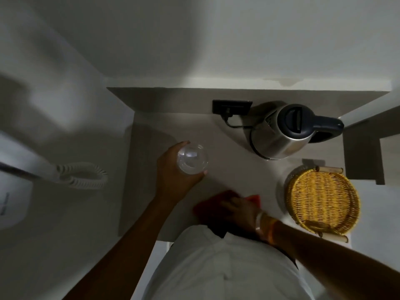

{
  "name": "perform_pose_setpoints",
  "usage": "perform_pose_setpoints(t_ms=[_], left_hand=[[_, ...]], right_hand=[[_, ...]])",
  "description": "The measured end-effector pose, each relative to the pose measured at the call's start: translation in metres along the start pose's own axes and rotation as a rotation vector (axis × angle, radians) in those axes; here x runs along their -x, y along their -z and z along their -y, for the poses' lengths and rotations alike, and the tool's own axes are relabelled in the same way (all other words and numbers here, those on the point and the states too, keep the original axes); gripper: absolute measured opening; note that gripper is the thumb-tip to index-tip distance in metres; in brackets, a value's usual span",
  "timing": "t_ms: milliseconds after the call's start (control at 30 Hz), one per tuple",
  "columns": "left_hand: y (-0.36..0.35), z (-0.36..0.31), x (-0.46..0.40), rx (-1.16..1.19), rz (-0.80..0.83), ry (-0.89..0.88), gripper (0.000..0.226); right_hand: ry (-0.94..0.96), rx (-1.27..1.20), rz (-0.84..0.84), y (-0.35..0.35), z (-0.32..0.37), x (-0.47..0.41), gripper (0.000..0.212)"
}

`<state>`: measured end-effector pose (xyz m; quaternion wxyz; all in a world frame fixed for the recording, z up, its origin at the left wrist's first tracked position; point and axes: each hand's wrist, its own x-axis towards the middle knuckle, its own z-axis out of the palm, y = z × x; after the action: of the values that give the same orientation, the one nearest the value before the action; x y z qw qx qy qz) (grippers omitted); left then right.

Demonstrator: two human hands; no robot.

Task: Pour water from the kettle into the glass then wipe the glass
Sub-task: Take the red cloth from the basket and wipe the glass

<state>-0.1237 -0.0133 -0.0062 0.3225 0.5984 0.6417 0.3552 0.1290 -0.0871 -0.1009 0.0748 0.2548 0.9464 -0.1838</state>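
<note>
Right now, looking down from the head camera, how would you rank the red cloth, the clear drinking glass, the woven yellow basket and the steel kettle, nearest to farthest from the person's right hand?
From the right hand:
1. Red cloth: directly under the hand, touching it.
2. Woven yellow basket: just to its right.
3. Clear drinking glass: up and left, held in the left hand; close to the basket's rank.
4. Steel kettle: farthest, at the back.

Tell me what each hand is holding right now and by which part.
The left hand grips the glass around its side wall. The right hand rests on the red cloth; whether it grips the cloth cannot be told.
</note>
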Motion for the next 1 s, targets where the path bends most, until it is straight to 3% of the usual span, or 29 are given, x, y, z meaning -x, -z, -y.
perform_pose_setpoints(t_ms=[133,233,333,433,500,567,633,733,800,900,1000], left_hand=[[-0.007,0.006,0.003,-0.003,-0.003,-0.006,0.089],[-0.012,0.005,0.007,-0.01,-0.022,-0.003,0.087],[-0.018,0.001,0.005,0.001,-0.036,-0.015,0.086],[-0.023,0.001,0.003,0.012,-0.061,-0.006,0.079],[-0.024,0.001,0.004,0.032,-0.088,0.051,0.081],[-0.023,0.002,0.006,0.033,-0.102,0.062,0.083],[-0.023,0.004,0.008,0.022,-0.098,0.056,0.082],[-0.025,0.006,0.012,0.018,-0.1,0.062,0.083],[-0.028,0.005,0.014,0.019,-0.101,0.059,0.083],[-0.031,0.0,0.014,0.051,-0.082,0.014,0.081],[-0.037,-0.004,0.016,0.051,-0.08,0.046,0.081]], right_hand=[[-0.599,-0.036,-0.072,0.015,-0.061,0.005,0.079],[-0.784,-0.075,-0.184,0.034,-0.075,-0.056,0.07],[-0.641,-0.11,-0.096,0.039,-0.048,-0.107,0.063],[-0.224,-0.068,0.02,0.021,-0.004,-0.095,0.058],[-0.025,-0.091,-0.027,0.014,0.0,-0.06,0.055],[-0.056,-0.101,-0.116,0.009,-0.022,-0.02,0.049],[-0.266,-0.08,-0.152,0.008,-0.052,0.003,0.054],[-0.61,-0.121,-0.184,0.026,-0.078,-0.025,0.06],[-0.68,-0.171,-0.153,0.036,-0.072,-0.058,0.059],[-0.456,-0.14,-0.113,0.033,-0.041,-0.082,0.058],[-0.124,-0.069,0.094,0.024,-0.009,-0.062,0.058]])
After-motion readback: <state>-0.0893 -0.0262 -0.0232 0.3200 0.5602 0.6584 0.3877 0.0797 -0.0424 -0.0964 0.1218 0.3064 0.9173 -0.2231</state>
